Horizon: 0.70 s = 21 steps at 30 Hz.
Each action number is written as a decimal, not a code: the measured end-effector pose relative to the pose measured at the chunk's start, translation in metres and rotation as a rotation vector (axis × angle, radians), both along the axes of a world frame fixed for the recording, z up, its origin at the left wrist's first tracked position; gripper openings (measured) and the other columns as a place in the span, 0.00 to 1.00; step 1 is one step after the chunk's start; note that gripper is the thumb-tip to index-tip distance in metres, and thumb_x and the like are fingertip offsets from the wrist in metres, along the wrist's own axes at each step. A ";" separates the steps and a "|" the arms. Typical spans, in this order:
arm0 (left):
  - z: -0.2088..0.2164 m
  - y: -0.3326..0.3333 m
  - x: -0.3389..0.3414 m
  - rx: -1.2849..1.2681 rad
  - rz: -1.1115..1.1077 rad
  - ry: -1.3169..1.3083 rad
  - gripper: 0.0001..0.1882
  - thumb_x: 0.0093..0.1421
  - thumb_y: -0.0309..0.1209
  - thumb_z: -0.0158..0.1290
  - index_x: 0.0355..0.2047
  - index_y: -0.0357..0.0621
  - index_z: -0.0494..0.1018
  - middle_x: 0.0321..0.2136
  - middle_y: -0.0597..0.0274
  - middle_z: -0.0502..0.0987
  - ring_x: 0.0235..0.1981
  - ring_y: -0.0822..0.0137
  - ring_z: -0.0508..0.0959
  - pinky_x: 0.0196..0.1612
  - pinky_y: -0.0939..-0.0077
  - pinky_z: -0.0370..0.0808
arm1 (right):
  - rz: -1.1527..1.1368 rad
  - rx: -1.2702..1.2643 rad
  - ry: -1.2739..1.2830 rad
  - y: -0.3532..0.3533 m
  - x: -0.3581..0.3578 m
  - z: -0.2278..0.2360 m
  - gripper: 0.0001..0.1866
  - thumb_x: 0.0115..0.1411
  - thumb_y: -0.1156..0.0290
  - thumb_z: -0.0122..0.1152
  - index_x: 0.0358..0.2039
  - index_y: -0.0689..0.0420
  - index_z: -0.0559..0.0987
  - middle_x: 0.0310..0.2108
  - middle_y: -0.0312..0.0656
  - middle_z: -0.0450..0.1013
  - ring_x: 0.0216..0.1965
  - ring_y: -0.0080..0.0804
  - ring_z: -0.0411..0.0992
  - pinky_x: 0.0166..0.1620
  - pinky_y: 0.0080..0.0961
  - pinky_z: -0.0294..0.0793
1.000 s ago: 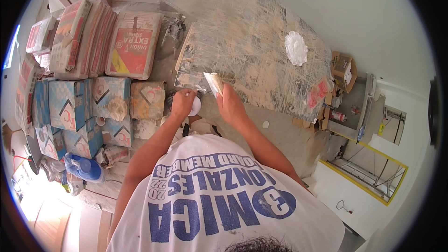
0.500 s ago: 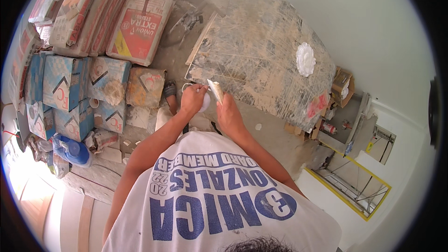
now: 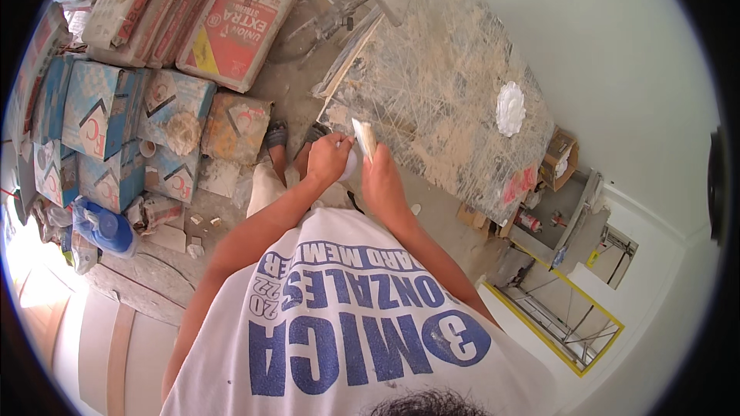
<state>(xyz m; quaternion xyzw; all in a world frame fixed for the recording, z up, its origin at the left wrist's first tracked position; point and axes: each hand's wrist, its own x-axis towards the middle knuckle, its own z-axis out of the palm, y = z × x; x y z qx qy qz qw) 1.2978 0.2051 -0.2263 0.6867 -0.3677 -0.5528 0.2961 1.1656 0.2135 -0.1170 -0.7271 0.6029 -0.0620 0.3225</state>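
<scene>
My left hand (image 3: 327, 159) grips a small white round piece (image 3: 351, 163) held in front of my chest. My right hand (image 3: 380, 173) holds a flat pale scraper-like blade (image 3: 364, 137) that stands upright against that piece. Both hands meet just at the near edge of a large scratched, plaster-smeared work table (image 3: 432, 85). A white plaster rosette (image 3: 510, 108) lies on the table's far right part. My sandalled feet (image 3: 276, 137) show on the dusty floor below the hands.
Blue and white sacks (image 3: 100, 108) and red and white bags (image 3: 239, 27) are stacked at the left. A blue bottle (image 3: 108, 229) lies at the lower left. Cardboard boxes (image 3: 559, 158) and a spray can (image 3: 528, 221) sit right of the table, by a yellow-edged opening (image 3: 570, 300).
The view has shifted, so the hands sit a little higher and more to the right in the picture. Both hands stay together on the white piece and the blade.
</scene>
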 end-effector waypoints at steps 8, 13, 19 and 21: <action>0.005 -0.001 0.001 -0.009 0.014 -0.011 0.18 0.63 0.44 0.57 0.36 0.39 0.83 0.29 0.40 0.81 0.34 0.40 0.82 0.41 0.53 0.77 | -0.002 -0.057 0.026 0.009 -0.010 -0.004 0.12 0.68 0.73 0.53 0.44 0.67 0.64 0.35 0.67 0.70 0.36 0.68 0.71 0.41 0.55 0.69; -0.005 0.002 -0.002 -0.001 0.003 0.020 0.18 0.64 0.44 0.56 0.36 0.39 0.82 0.30 0.40 0.82 0.34 0.40 0.82 0.41 0.52 0.77 | 0.007 -0.023 0.036 -0.003 -0.002 -0.007 0.12 0.69 0.73 0.53 0.44 0.68 0.64 0.35 0.68 0.70 0.36 0.68 0.71 0.40 0.55 0.70; -0.004 0.003 -0.005 -0.076 0.043 -0.034 0.17 0.64 0.43 0.56 0.36 0.41 0.83 0.30 0.40 0.82 0.35 0.40 0.82 0.42 0.52 0.77 | -0.038 0.004 0.022 -0.012 0.008 0.002 0.12 0.69 0.73 0.52 0.44 0.68 0.64 0.35 0.68 0.70 0.36 0.68 0.71 0.39 0.54 0.70; -0.001 0.007 -0.007 -0.014 0.043 0.002 0.17 0.64 0.43 0.55 0.37 0.41 0.83 0.31 0.40 0.82 0.35 0.40 0.82 0.42 0.52 0.77 | -0.036 0.003 0.032 -0.008 0.005 0.003 0.12 0.69 0.73 0.52 0.44 0.67 0.63 0.34 0.68 0.70 0.36 0.68 0.71 0.39 0.55 0.70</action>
